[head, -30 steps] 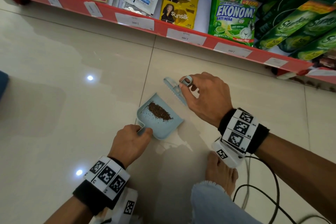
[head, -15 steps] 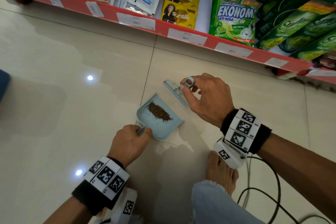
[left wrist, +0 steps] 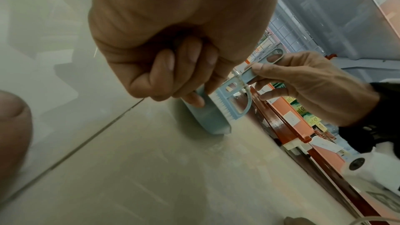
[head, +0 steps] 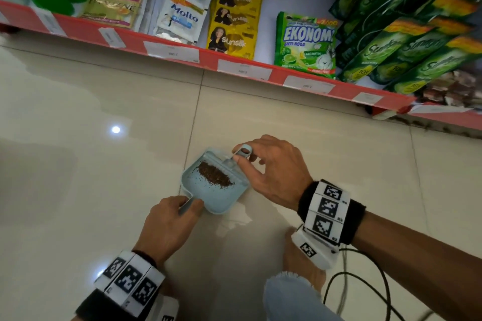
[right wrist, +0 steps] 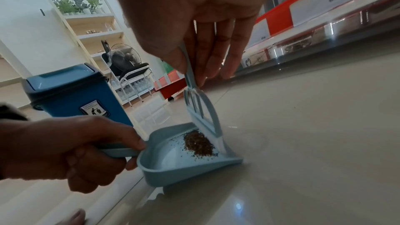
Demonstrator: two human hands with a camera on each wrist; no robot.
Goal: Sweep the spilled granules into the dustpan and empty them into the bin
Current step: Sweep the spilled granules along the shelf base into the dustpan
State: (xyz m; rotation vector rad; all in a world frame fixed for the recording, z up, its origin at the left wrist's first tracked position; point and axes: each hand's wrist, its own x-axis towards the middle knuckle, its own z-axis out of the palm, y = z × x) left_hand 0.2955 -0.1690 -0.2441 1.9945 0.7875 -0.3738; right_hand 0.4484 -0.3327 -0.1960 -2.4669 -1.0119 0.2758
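A small light-blue dustpan (head: 221,198) lies on the tiled floor with a pile of brown granules (head: 214,174) in it. My left hand (head: 169,221) grips its handle (head: 188,204). My right hand (head: 271,172) pinches the handle of a little light-blue brush (head: 230,161), whose bristles stand at the pan's mouth against the pile. In the right wrist view the brush (right wrist: 202,114) stands upright beside the granules (right wrist: 198,144), and a blue lidded bin (right wrist: 73,95) stands behind my left hand (right wrist: 65,151). The left wrist view shows the dustpan (left wrist: 210,119) from its side.
A red-edged shelf (head: 234,64) with sachets and green detergent packs runs along the far side. My bare foot (head: 302,266) and a black cable (head: 365,279) lie at the lower right. A chair (right wrist: 134,73), a fan and a white rack stand beyond the bin.
My right hand has brought the brush from the floor beyond the dustpan's mouth into the pan, up against the granule pile. My left hand still holds the handle in place.
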